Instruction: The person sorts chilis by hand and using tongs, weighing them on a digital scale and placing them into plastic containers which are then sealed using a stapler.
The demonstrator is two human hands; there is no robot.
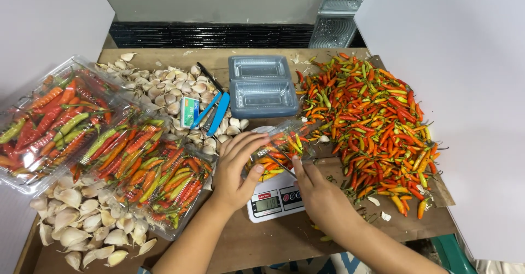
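My left hand (236,167) and my right hand (317,189) both grip a clear plastic clamshell box of chillies (281,145), red, orange and green. The box rests on a small white digital kitchen scale (273,200). The left hand presses the box's left side, fingers spread over the lid. On the near right edge, the thumb and fingers of my right hand pinch the lid down.
A large heap of loose chillies (372,121) lies on the right. Empty clear boxes (262,85) sit behind the scale. A blue stapler (219,112) and a staple box (189,112) lie among garlic cloves (169,88). Filled chilli packs (71,121) are stacked left, with more garlic (82,222) in front.
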